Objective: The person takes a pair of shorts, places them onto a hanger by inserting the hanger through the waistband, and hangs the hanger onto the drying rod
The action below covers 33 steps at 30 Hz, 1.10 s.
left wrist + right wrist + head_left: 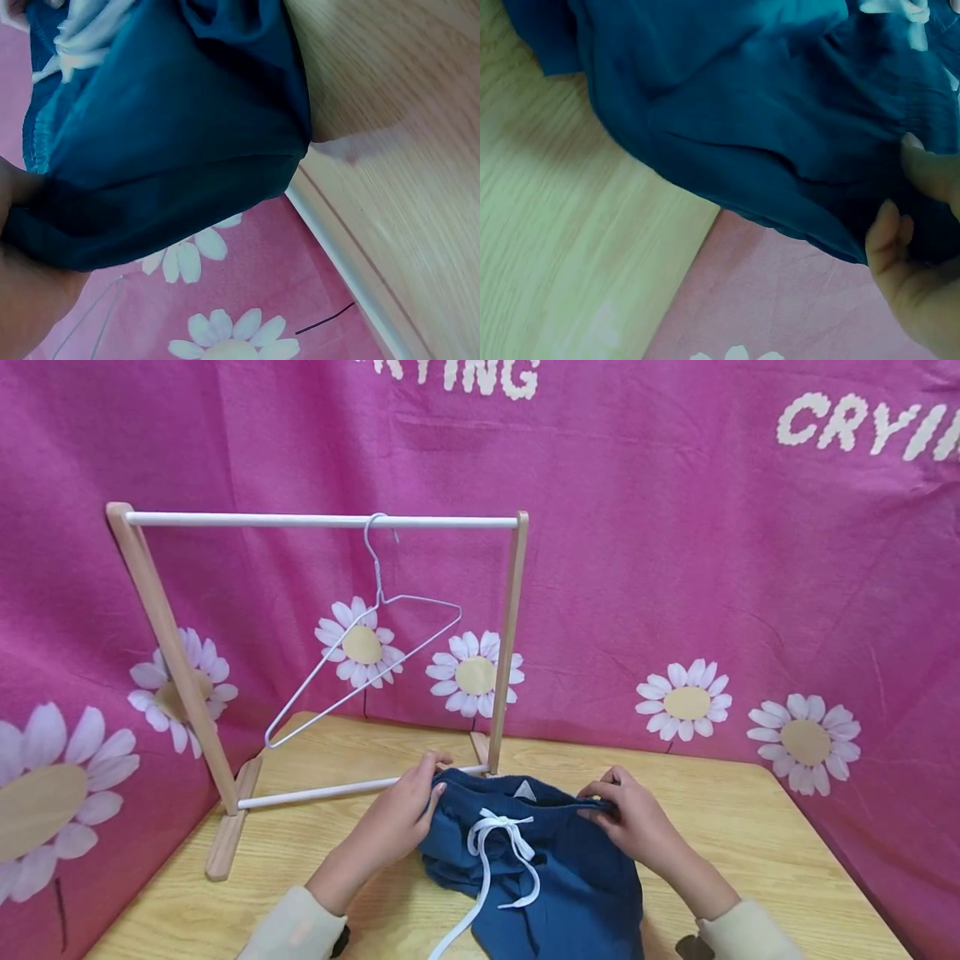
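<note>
Dark blue shorts (581,877) hang from both hands in front of the body, waistband up, over the table. A white drawstring (485,864) is tied in a bow at the waistband's front, its ends dangling. My left hand (401,806) pinches the waistband's left side, and my right hand (637,822) pinches its right side. The waistband gapes slightly between them, showing a pale label (525,790) inside. In the right wrist view, thumb and fingers close on the waistband edge; the left wrist view cuts off most of the left hand.
A wooden rack (171,668) with a white top bar (255,518) stands at the table's left. From that bar hangs a white wire hanger (324,675), turned at an angle. Pink daisy-printed cloth (600,568) lines the wooden table (720,810) behind and at both sides.
</note>
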Each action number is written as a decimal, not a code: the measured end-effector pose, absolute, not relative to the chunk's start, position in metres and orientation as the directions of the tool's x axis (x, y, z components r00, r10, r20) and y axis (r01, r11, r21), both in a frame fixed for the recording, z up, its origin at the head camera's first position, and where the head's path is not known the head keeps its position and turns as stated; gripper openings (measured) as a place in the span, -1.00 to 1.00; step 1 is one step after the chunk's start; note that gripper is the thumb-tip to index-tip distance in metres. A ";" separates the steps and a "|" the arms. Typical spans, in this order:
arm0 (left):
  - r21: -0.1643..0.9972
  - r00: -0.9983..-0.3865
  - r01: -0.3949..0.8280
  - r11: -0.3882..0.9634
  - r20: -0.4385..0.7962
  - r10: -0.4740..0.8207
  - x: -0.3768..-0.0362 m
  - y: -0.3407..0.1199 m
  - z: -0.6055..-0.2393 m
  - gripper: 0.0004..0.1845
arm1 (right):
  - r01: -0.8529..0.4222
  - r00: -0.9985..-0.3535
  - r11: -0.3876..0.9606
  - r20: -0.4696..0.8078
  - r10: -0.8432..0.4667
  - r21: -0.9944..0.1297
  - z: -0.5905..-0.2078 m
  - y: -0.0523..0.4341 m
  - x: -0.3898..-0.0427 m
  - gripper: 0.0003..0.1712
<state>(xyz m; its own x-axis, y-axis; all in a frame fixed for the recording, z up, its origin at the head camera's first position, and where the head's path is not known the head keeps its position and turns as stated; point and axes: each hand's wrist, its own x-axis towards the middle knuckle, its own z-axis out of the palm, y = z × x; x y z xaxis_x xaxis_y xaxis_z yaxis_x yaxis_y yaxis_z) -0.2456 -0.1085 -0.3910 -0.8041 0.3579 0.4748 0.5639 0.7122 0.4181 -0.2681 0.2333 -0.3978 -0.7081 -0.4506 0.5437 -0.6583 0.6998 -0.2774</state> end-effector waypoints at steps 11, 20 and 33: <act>0.404 -0.797 0.581 0.707 0.460 0.392 -0.243 -0.102 -0.381 -0.17 | -0.620 -0.674 0.744 0.654 -0.343 -0.249 -0.376 0.226 -0.276 -0.78; 0.384 -0.628 0.634 0.671 0.762 0.157 -0.248 -0.107 -0.372 -0.64 | -0.634 -0.633 0.690 0.747 -0.203 -0.350 -0.363 0.225 -0.279 -0.76; 0.547 -0.730 0.538 0.642 0.683 0.028 -0.248 -0.121 -0.362 -0.44 | -0.529 -0.756 0.658 0.650 -0.077 -0.537 -0.347 0.223 -0.275 -0.79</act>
